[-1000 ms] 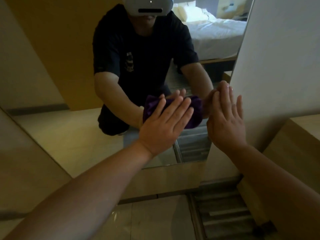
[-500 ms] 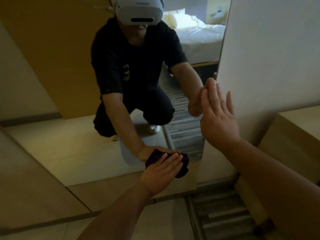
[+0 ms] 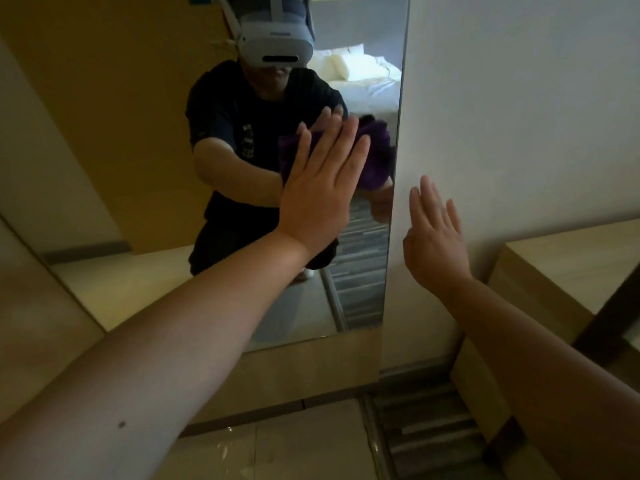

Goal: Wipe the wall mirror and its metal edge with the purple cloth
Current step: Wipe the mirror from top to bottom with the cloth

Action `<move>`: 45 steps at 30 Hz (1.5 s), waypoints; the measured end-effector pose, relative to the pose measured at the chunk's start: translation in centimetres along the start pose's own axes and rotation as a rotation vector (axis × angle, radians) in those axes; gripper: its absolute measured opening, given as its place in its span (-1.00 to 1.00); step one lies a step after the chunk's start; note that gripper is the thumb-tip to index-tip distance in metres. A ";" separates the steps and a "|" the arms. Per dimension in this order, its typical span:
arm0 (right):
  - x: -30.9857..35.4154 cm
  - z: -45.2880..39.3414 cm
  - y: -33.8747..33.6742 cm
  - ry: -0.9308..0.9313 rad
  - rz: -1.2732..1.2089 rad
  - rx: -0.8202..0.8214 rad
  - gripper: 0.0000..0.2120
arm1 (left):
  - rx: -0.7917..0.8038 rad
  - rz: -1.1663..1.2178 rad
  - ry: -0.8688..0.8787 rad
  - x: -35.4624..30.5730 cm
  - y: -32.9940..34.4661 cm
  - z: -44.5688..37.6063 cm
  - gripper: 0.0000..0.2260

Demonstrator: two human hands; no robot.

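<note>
The tall wall mirror (image 3: 145, 133) fills the left and middle of the view; its thin metal edge (image 3: 398, 140) runs down the right side against the white wall. My left hand (image 3: 318, 188) lies flat, fingers spread, pressing the purple cloth (image 3: 375, 157) against the glass close to that right edge, at about mid height. Most of the cloth is hidden under the palm. My right hand (image 3: 434, 237) rests flat on the white wall just right of the mirror's edge, holding nothing.
A light wooden cabinet (image 3: 561, 271) stands at the right, close to my right forearm. Below the mirror runs a wooden base panel (image 3: 294, 372), then glossy floor tiles (image 3: 277, 452) and a striped carpet (image 3: 426, 431). The mirror reflects a crouching person and a bed.
My left hand has carried the cloth from the mirror's bottom edge up to mid height near the right edge. My right hand has shifted from the mirror's edge onto the wall.
</note>
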State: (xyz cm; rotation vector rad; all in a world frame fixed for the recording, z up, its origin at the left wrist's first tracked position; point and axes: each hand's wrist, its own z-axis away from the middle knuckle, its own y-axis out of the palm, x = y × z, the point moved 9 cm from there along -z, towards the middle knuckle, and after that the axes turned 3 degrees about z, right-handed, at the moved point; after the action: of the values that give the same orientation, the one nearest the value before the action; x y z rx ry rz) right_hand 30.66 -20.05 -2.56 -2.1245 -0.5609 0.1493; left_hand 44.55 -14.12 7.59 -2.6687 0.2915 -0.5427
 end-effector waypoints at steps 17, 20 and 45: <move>-4.2 -0.8 4.6 0.006 0.084 0.033 -0.32 | 0.253 -0.086 0.240 -8.3 11.3 15.3 -0.56; -3.8 -0.9 4.9 0.010 0.058 -0.002 -0.32 | 0.330 -0.029 0.261 -9.8 13.5 20.7 -0.54; -3.1 -0.4 3.7 0.107 0.198 0.287 -0.23 | 0.764 0.259 0.247 -5.0 5.4 23.2 -0.30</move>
State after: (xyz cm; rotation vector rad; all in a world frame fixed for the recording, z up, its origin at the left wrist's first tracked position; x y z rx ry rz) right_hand 29.24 -23.52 -5.66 -1.8913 -0.2485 0.2119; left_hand 48.91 -9.65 -15.90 -1.8019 0.3956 -0.7223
